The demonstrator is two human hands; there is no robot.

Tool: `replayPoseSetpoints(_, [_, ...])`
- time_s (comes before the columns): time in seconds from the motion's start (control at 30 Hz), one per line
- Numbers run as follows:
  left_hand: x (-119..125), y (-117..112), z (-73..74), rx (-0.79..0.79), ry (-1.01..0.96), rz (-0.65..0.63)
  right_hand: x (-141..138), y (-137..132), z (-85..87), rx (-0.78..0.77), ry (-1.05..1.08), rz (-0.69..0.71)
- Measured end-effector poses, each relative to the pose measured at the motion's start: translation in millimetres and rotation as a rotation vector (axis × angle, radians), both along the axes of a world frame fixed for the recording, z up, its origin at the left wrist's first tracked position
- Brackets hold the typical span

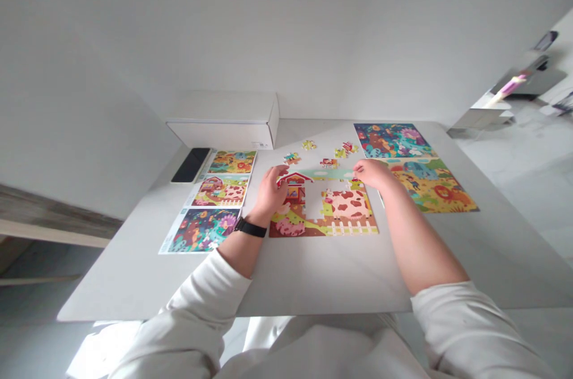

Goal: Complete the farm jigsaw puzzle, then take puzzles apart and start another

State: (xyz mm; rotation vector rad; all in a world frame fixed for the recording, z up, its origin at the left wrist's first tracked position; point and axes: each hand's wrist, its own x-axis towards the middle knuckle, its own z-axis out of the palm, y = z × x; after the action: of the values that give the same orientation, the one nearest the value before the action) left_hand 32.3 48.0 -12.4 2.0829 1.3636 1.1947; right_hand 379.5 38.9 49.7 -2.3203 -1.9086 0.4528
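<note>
A farm jigsaw puzzle (351,206) lies partly assembled on the table, showing a barn, a spotted cow, a pink pig and a white fence. A gap of bare table shows in its middle. My left hand (271,193) rests at the puzzle's upper left edge, beside the barn, fingers loosely bent and apart. At the upper right corner, my right hand (373,173) pinches a small puzzle piece (355,184), mostly hidden by the fingertips. Loose puzzle pieces (329,163) lie beyond the puzzle, among them a yellow-green piece (308,144) and a teal one (291,157).
Picture sheets (221,191) line the left side, with a black phone (191,165) beside them. A white box (224,131) stands at the back left against the wall. Two finished puzzles, a dark one (394,140) and a yellow one (441,179), lie at right.
</note>
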Motion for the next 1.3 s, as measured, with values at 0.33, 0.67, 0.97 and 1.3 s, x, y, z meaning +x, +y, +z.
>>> replayPoseSetpoints(0.33, [-0.7,8.3,-6.8,-0.065,-0.156,0.049,20.6,6.0,-11.6,0.108,0.016,-0.12])
replayPoseSetpoints(0.67, [-3.4,13.1,-7.4,-0.018,-0.252,0.076,-16.1,42.3,-24.9,0.158,0.141,0.06])
replayPoseSetpoints(0.97, [-3.2,16.5,-9.1,0.033,-0.215,0.069,-31.0,84.5,-35.7,0.077,-0.021,0.119])
replayPoseSetpoints(1.3, [-3.3,13.9,-6.3,0.032,-0.209,0.065,-30.2,82.4,-27.1,0.135,0.116,0.06])
